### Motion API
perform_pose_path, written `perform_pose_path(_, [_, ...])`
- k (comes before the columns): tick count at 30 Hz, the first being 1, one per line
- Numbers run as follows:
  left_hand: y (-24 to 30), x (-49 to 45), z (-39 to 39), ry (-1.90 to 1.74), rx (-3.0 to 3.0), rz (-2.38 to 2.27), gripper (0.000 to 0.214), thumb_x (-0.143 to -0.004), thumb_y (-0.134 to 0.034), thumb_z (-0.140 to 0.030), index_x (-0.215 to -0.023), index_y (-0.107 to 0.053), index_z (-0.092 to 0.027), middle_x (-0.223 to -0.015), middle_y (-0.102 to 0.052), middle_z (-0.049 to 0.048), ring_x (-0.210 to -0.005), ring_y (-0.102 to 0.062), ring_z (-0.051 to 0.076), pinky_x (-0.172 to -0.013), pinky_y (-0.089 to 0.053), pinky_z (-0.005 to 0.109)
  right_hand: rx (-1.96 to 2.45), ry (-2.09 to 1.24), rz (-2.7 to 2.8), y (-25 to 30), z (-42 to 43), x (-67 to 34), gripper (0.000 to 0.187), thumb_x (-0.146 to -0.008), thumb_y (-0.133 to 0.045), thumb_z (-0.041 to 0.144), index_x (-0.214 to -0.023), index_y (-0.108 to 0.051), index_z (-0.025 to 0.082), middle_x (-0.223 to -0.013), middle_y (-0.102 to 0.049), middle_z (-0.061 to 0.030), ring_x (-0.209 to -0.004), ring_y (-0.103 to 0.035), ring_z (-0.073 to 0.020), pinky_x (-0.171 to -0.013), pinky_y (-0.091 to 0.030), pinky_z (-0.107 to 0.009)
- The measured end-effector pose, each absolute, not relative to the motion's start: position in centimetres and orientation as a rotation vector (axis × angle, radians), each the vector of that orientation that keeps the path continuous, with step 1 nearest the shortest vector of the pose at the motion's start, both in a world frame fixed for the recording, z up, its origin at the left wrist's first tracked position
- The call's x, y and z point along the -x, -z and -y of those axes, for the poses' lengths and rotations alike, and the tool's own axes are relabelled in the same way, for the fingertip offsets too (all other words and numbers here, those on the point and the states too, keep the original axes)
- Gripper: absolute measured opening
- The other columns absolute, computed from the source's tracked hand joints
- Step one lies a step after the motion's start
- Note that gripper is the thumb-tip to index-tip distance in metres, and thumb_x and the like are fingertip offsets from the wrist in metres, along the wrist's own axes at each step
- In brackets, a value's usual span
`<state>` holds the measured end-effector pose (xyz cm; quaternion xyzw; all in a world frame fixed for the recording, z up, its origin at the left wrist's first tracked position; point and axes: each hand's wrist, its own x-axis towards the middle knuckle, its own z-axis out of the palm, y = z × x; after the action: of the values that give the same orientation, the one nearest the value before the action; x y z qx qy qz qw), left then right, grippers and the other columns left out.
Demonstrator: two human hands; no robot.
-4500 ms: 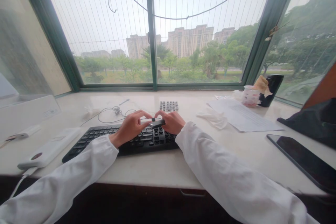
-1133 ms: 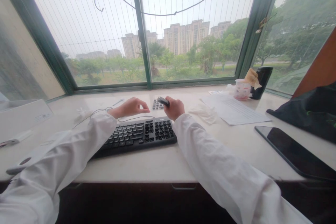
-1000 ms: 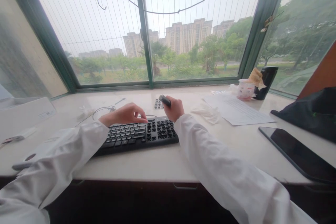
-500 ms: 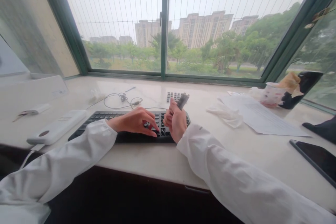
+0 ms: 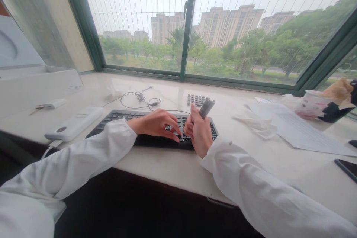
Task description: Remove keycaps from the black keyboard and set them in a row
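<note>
My left hand (image 5: 156, 124) rests curled on the keys of a black computer keyboard (image 5: 117, 116), with its fingertips near the right part of the keyboard. It shows nothing held. My right hand (image 5: 198, 131) stands just beside it over the keyboard's right end. That hand is closed around a small dark grey device (image 5: 206, 109), whose upper end sticks out above the fingers. The device's lower part is hidden in my grip, and I cannot tell exactly what it is.
Behind the keyboard lie a small block of dark keys (image 5: 198, 100) and a tangled thin cable (image 5: 139, 98). A white power bank (image 5: 74, 123) lies left. To the right are a crumpled tissue (image 5: 255, 127), a paper sheet (image 5: 301, 134) and a paper cup (image 5: 311, 104).
Both hands have come back from behind the keyboard onto it. My right hand now holds the device tilted upright, and the view has turned to the right.
</note>
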<state>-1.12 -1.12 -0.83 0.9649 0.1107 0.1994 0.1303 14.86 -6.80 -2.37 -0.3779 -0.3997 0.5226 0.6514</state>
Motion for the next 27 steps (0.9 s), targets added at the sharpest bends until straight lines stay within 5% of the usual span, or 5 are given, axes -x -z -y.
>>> perform_pose_path(7, [1.0,1.2,1.2,-0.578,-2.769,-0.339,0.024,-0.078,-0.069,-0.043,-0.090,-0.077,-0.024,-0.077,-0.071,0.0032,-0.057,-0.055,0.008,-0.058,-0.039,0.019,0.902,-1.010,1.060,2.7,7.3,-14.0,0.050,-0.079,-0.060,0.057,-0.053,-0.036,0.022,-0.040,-0.032,0.0067,-0.035,-0.031,-0.0075,-0.036,-0.026,-0.024])
perform_pose_path(20, [1.5,1.1,0.7,-0.650,-2.733,-0.399,0.021,-0.073,-0.074,-0.041,-0.088,-0.077,-0.026,-0.072,-0.069,0.0005,-0.058,-0.056,0.008,-0.055,-0.036,0.019,0.941,-1.239,0.892,2.5,5.7,-14.4,0.051,-0.082,-0.057,0.055,-0.057,-0.025,0.024,-0.041,-0.018,0.0105,-0.034,-0.016,-0.0056,-0.031,-0.015,-0.022])
perform_pose_path(27, [1.5,0.9,0.9,-0.685,-2.713,-0.511,0.017,-0.070,-0.076,-0.039,-0.076,-0.076,-0.023,-0.069,-0.069,-0.0026,-0.058,-0.054,0.007,-0.058,-0.035,0.019,0.780,-1.120,1.152,2.5,7.0,-13.4,0.051,-0.082,-0.058,0.055,-0.052,-0.036,0.021,-0.040,-0.031,0.0067,-0.034,-0.027,-0.0066,-0.031,-0.025,-0.023])
